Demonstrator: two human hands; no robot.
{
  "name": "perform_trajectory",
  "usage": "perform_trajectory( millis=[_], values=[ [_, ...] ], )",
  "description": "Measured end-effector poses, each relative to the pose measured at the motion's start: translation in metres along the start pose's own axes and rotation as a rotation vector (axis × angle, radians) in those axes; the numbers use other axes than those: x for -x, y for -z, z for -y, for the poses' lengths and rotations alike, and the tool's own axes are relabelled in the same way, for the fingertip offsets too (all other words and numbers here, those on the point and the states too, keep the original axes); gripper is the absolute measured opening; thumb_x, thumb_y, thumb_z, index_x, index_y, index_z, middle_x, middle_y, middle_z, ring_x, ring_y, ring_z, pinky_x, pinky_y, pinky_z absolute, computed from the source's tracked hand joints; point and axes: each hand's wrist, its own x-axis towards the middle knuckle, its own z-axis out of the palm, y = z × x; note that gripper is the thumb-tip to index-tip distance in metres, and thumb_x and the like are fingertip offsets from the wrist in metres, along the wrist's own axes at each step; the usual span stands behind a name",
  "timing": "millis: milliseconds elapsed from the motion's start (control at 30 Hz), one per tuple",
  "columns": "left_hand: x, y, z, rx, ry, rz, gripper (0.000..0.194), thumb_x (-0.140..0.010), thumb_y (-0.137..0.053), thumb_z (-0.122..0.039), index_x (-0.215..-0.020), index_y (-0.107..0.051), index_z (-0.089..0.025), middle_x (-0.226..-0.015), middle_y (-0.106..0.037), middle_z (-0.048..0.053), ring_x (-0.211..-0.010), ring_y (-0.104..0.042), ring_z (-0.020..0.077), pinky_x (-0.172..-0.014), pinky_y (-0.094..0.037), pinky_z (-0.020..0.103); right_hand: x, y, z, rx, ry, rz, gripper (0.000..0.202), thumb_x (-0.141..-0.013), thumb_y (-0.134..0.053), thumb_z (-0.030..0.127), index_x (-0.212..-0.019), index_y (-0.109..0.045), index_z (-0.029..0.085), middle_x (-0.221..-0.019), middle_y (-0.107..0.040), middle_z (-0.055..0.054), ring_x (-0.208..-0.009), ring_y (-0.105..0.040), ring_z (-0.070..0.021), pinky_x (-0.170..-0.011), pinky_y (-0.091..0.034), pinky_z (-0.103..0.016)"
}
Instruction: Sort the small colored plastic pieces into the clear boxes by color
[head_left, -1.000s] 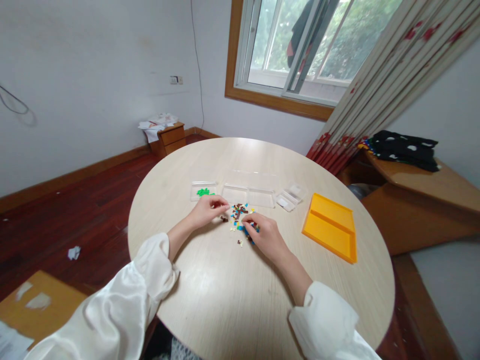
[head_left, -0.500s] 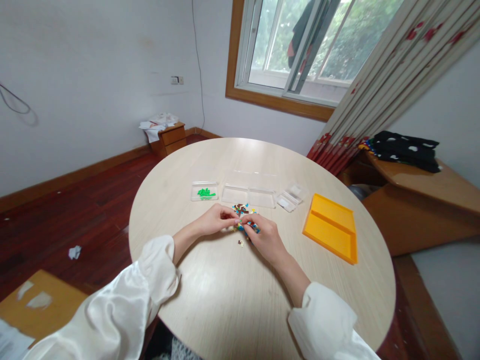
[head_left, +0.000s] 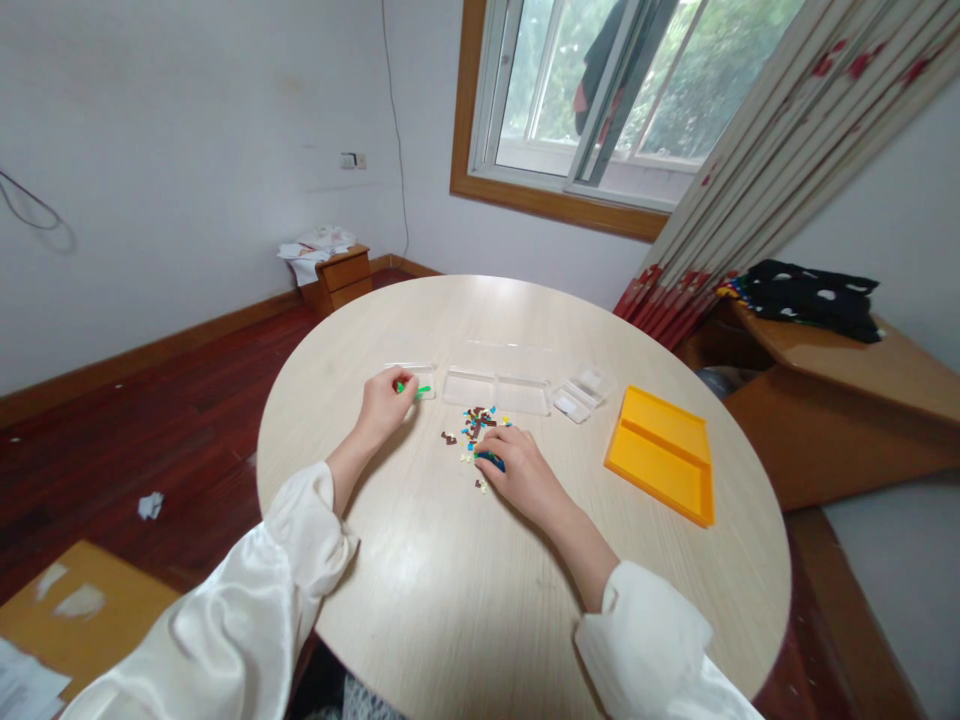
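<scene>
A heap of small brown, blue, yellow and white pieces [head_left: 477, 422] lies mid-table. My right hand [head_left: 517, 468] rests at its near right side, fingers curled over some pieces; what they grip is hidden. At the left, my left hand [head_left: 388, 402] is over a clear tray [head_left: 429, 376] with green pieces [head_left: 423, 390] in it. Its fingers are pinched together, and anything between them is too small to name. Two open clear compartments [head_left: 496, 392] stand behind the heap. A few brown and pale pieces [head_left: 448, 438] lie loose beside it.
A yellow two-part tray [head_left: 663, 458] lies on the right of the round table [head_left: 450, 600]. Small clear boxes [head_left: 580, 396] stand between it and the compartments. Beyond the table's right edge is a wooden desk [head_left: 825, 365] with dark cloth on it.
My left hand has moved from the heap, left and away from me, to the green pieces' tray. My right hand has stayed by the heap, its fingers slightly lower.
</scene>
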Motion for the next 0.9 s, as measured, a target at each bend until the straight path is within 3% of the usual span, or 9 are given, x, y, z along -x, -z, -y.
perform_trajectory(
  millis=[433,733,900],
  values=[
    [-0.0005,0.0025,0.0072,-0.202,0.043,-0.007,0.028,-0.078,-0.048,-0.035,-0.061,-0.060,-0.016,-0.066,-0.063,0.005,-0.064,-0.055,0.0164,-0.065,-0.038,0.027,-0.0005,0.0007,0.0031,0.018,-0.011,0.031,0.008,-0.081,-0.057,0.011,-0.080,-0.061,0.017,-0.089,-0.064,-0.006,-0.091,-0.055,-0.0186,-0.080,-0.034,-0.032],
    [0.0003,0.0005,0.0015,-0.092,-0.005,-0.011,0.027,-0.078,-0.048,-0.034,-0.059,-0.055,-0.016,-0.060,-0.058,0.001,-0.060,-0.050,0.0136,-0.059,-0.034,0.025,-0.0003,0.0017,0.0033,0.016,0.020,0.023,0.011,-0.081,-0.054,0.009,-0.078,-0.060,0.017,-0.088,-0.065,-0.005,-0.090,-0.056,-0.0180,-0.080,-0.032,-0.032],
    [0.0011,-0.0014,0.0012,-0.056,-0.020,-0.009,0.026,-0.077,-0.048,-0.034,-0.059,-0.055,-0.016,-0.060,-0.058,0.001,-0.060,-0.050,0.0136,-0.059,-0.034,0.025,-0.0002,-0.0012,0.0002,0.016,0.000,0.016,0.007,-0.081,-0.059,0.013,-0.086,-0.062,0.018,-0.094,-0.065,-0.006,-0.094,-0.055,-0.0194,-0.081,-0.032,-0.033]
  ],
)
